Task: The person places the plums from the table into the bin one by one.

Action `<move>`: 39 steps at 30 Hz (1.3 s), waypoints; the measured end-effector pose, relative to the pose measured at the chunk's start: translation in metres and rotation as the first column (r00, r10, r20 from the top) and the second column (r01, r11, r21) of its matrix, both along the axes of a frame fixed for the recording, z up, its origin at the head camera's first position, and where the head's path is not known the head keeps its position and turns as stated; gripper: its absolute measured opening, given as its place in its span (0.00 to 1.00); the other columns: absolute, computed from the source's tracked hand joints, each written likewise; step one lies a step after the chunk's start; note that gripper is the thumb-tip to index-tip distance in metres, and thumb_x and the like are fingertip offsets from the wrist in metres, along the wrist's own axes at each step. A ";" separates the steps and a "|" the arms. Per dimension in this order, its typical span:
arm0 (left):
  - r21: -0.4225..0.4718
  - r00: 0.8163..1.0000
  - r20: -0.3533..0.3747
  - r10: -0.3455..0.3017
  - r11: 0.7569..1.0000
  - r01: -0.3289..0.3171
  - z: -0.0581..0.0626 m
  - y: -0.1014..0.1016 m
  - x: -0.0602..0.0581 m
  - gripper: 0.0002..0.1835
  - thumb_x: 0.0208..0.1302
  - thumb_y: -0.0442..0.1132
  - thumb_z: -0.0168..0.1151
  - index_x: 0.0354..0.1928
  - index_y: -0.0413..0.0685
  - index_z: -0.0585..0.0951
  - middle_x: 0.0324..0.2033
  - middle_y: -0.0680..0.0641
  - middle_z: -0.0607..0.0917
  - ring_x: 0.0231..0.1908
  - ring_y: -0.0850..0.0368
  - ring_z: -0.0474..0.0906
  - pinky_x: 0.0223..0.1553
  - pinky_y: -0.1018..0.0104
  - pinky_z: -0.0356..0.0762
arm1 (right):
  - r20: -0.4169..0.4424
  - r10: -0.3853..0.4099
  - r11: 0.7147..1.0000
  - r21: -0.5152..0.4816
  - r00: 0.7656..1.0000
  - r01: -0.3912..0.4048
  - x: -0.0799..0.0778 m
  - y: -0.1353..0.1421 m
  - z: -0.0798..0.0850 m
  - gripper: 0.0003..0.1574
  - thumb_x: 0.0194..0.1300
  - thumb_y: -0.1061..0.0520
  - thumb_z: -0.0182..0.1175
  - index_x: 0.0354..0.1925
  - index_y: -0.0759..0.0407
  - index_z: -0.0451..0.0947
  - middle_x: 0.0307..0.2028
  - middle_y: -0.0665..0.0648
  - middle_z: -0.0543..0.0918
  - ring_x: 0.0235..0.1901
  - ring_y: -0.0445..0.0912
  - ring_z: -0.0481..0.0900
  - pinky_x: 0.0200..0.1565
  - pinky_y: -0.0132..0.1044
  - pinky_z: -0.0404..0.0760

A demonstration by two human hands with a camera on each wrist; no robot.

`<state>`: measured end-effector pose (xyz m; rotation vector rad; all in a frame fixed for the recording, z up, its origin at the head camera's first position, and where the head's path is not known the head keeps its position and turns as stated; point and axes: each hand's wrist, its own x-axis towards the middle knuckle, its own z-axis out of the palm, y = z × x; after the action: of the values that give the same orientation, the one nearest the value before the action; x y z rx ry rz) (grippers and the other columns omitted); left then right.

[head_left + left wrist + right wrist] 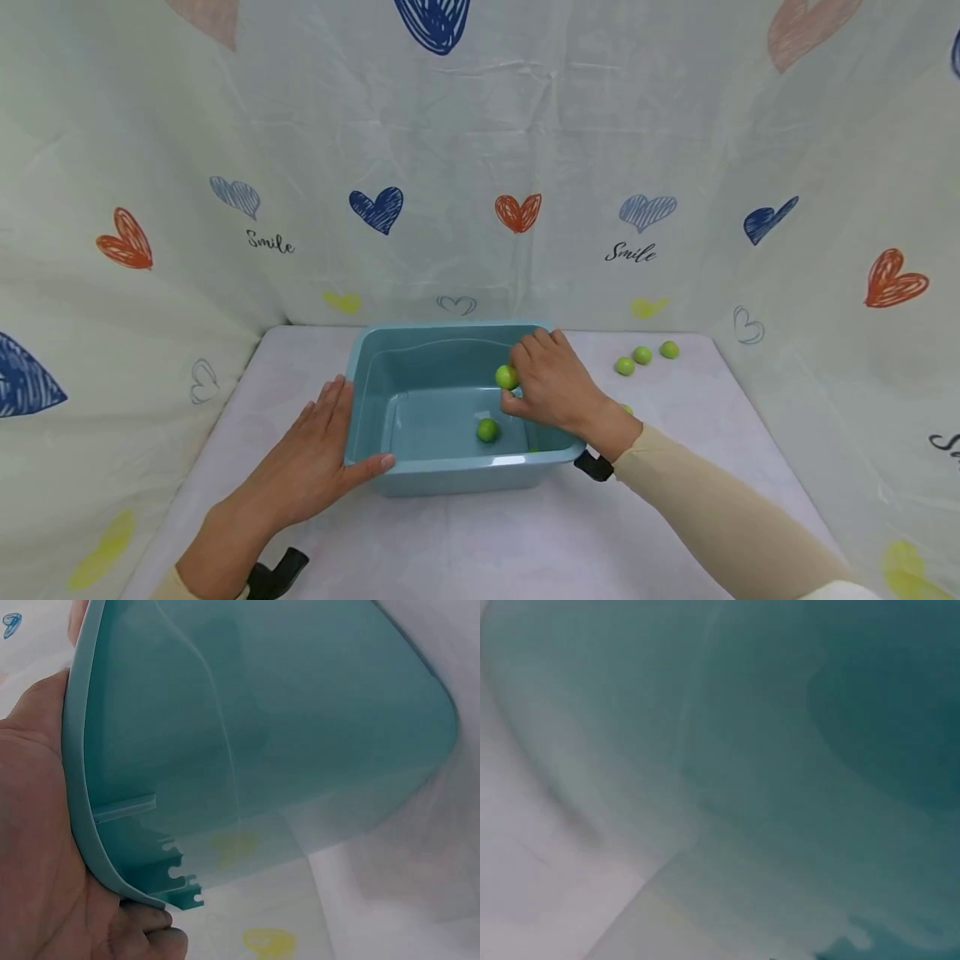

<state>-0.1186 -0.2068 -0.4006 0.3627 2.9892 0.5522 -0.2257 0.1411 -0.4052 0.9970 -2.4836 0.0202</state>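
A blue-green plastic basin stands on the table in the head view. My left hand rests against its left side, fingers straight along the rim and thumb lying over the front edge. The left wrist view shows that palm pressed to the rim. Over the basin's right part, my right hand pinches a small green ball. Another green ball lies on the basin floor, with a sliver of green just behind the front rim. Only the basin's outer wall shows large in the right wrist view.
Several green balls lie on the white-covered table to the right of the basin, one partly hidden behind my right wrist. A white curtain printed with hearts hangs behind the table and along both sides.
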 end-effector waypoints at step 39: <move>0.016 1.000 -0.012 0.006 1.000 -0.006 -0.001 0.001 0.001 0.68 0.64 0.78 0.58 0.83 0.30 0.44 0.82 0.28 0.48 0.80 0.25 0.50 0.75 0.25 0.53 | -0.004 -0.027 0.997 0.075 1.000 0.027 0.001 -0.005 -0.013 0.19 0.58 0.42 0.63 0.29 0.53 0.70 0.26 0.50 0.67 0.30 0.47 0.62 0.36 0.39 0.59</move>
<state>-0.1174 -0.2061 -0.4016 0.3599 3.0003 0.5764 -0.2244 0.1361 -0.4181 0.9935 -2.5115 -0.0835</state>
